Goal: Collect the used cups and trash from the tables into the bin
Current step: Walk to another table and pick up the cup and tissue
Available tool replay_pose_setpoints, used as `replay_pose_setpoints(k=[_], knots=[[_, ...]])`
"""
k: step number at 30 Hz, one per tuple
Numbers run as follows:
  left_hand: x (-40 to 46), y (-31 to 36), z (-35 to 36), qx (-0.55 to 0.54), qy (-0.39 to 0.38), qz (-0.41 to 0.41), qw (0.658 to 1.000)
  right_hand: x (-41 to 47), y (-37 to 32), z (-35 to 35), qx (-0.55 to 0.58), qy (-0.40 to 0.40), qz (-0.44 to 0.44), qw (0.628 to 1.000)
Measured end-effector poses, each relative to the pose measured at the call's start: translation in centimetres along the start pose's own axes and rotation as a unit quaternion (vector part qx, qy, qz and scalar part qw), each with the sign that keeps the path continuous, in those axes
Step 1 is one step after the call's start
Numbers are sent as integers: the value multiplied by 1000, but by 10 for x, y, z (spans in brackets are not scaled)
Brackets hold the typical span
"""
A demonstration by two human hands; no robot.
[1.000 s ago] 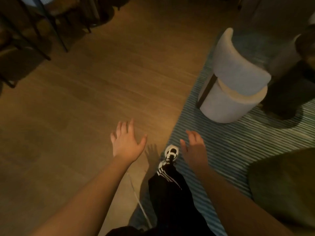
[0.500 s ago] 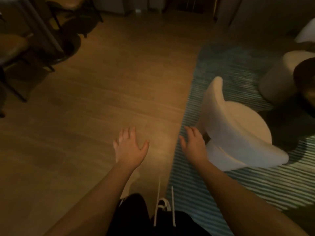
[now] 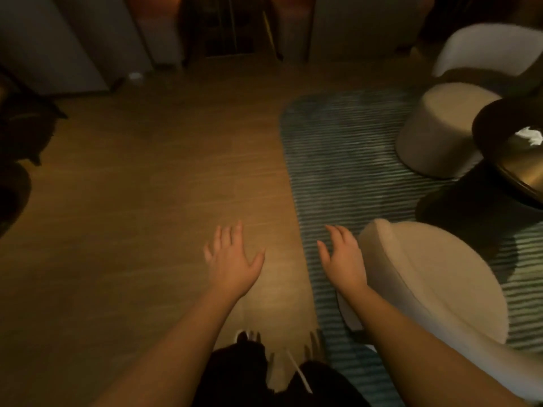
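Crumpled white trash [image 3: 530, 136] lies on the dark round table [image 3: 499, 118] at the far right edge, well apart from both hands; the left hand [image 3: 232, 259] hovers over the wooden floor [image 3: 147, 186], fingers spread and grasping nothing; the right hand [image 3: 342, 257] — likewise loose and bare — hangs above the striped blue rug [image 3: 338, 160], just beside a pale rounded chair [image 3: 435, 283]; a second pale chair [image 3: 440, 127] stands against the table.

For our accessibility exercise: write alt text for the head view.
Two empty hands, left hand and right hand, reach forward over wood floor and striped rug. Pale chairs ring a dark table bearing crumpled white trash.
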State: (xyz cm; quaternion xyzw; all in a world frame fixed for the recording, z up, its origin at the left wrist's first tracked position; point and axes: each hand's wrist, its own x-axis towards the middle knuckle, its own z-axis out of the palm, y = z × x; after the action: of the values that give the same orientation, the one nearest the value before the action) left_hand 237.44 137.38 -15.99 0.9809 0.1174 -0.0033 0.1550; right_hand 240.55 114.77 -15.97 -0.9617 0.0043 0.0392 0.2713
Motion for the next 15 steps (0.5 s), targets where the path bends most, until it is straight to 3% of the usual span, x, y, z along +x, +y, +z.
replay_pose_setpoints(k=[8, 15], knots=[[179, 47, 4, -10, -62, 110, 992, 142, -4, -30, 23, 62, 100, 993], [354, 174, 47, -10, -108, 233, 966, 285, 69, -58, 40, 115, 181, 976]])
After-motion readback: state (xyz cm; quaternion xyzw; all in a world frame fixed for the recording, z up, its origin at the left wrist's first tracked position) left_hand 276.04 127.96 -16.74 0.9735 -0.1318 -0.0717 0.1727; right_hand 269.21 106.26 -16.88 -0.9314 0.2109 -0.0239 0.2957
